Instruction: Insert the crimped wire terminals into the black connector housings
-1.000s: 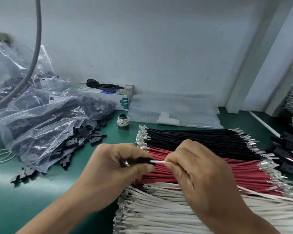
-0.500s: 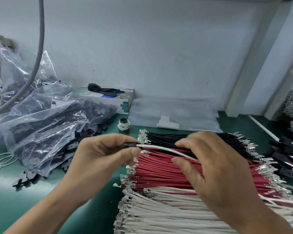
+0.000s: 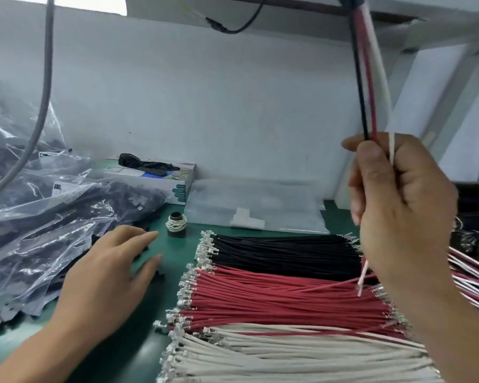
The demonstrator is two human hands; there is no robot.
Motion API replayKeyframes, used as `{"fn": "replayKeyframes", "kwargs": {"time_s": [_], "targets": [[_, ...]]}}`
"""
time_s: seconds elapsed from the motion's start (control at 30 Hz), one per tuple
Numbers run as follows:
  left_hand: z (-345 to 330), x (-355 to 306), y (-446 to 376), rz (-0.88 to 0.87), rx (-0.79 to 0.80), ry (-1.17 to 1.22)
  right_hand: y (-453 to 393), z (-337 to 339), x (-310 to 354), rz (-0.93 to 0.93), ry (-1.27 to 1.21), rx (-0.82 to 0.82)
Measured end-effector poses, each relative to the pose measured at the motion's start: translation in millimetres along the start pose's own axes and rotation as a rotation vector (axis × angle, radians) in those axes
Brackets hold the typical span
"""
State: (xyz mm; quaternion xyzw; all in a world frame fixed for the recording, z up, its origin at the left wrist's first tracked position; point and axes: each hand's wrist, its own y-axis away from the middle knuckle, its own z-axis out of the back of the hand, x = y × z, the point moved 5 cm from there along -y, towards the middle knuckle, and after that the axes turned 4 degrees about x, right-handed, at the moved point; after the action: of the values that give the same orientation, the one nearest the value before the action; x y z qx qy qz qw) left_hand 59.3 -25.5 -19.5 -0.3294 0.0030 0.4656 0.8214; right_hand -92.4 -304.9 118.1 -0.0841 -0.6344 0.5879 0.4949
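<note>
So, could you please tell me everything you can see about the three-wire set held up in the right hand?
The three-wire set is one black, one red and one white insulated wire, lying side by side and rising nearly upright to the frame's top right, where their ends blur together. The right hand grips them in a fist, raised above the wire rows; thin red and white ends poke out below it. Whether a housing sits on top cannot be told. Nothing else touches the set.

Nothing readable can be made out tbh: print on the box (image 3: pixel 161 178) at centre left and a small label on the plastic bag (image 3: pixel 64 189) are too blurred
</note>
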Motion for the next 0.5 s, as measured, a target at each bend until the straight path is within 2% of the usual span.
{"fn": "replayKeyframes", "kwargs": {"time_s": [0.17, 0.27, 0.3, 0.37, 0.43, 0.5], "targets": [[-2.5, 11.8, -4.3, 0.038, 0.035, -0.203, -28.9, 39.9, -22.5, -0.171, -0.361, -0.19], [-8.1, 17.8, -7.2, 0.052, 0.093, -0.27, -34.6, 60.8, -42.1, -0.282, -0.236, -0.238], [-10.8, 20.3, -7.5, 0.056, 0.115, -0.284, -36.2, 65.0, -46.4, -0.295, -0.132, -0.188], [-16.4, 28.3, -8.2, 0.081, 0.149, -0.292, -37.2, 68.0, -53.1, -0.28, 0.107, 0.035], [-23.8, 37.5, -8.9, 0.095, 0.166, -0.295, -34.2, 70.3, -51.7, -0.165, 0.362, 0.22], [-29.5, 46.3, -10.0, 0.094, 0.155, -0.3, -29.6, 72.8, -46.3, -0.044, 0.592, 0.332]]}}
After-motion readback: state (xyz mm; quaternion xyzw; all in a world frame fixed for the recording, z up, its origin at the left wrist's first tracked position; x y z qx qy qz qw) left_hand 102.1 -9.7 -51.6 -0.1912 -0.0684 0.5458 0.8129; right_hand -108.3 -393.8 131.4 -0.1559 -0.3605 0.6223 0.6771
